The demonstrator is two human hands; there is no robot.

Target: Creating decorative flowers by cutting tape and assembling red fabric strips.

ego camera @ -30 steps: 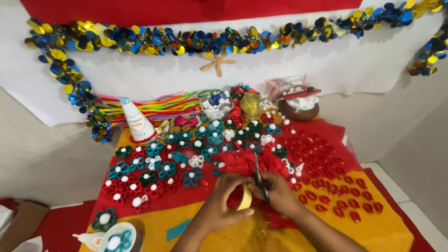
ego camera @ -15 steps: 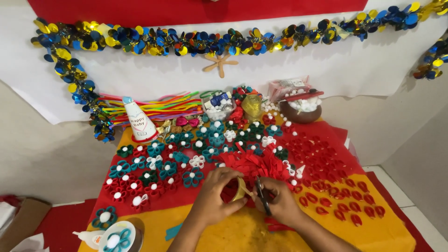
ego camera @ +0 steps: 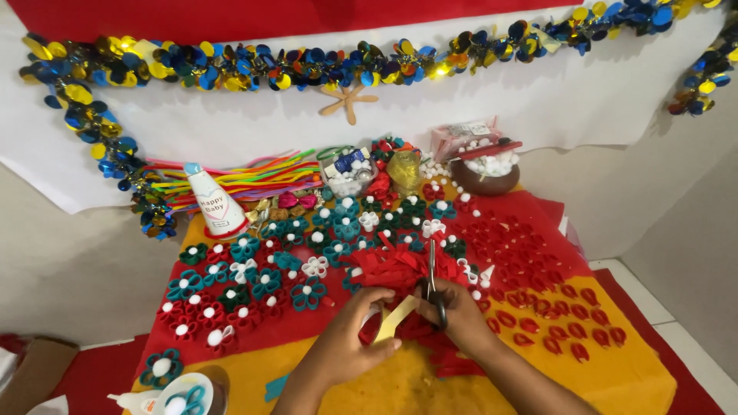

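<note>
My left hand [ego camera: 350,338] pinches a narrow yellow paper strip [ego camera: 393,319] bent into a loop. My right hand [ego camera: 460,313] grips scissors [ego camera: 433,278] with black handles, their blades pointing up and away over a heap of red paper strips [ego camera: 400,265]. Both hands meet over the front middle of the red and yellow cloth [ego camera: 615,376]. Rows of rolled paper flowers [ego camera: 254,284] in red, teal and green with white centres lie to the left of my hands.
Red paper petals [ego camera: 553,300] are spread on the right. A white paper cone [ego camera: 211,204], coloured pipe cleaners [ego camera: 246,177], a bowl of white balls [ego camera: 484,169] and small jars [ego camera: 350,169] stand at the back. A glue bottle [ego camera: 142,400] lies front left. A sequin garland [ego camera: 307,65] hangs on the wall.
The scissors have swung from beside the yellow strip to pointing upward over the red heap. My left hand has shifted the strip slightly lower and to the left.
</note>
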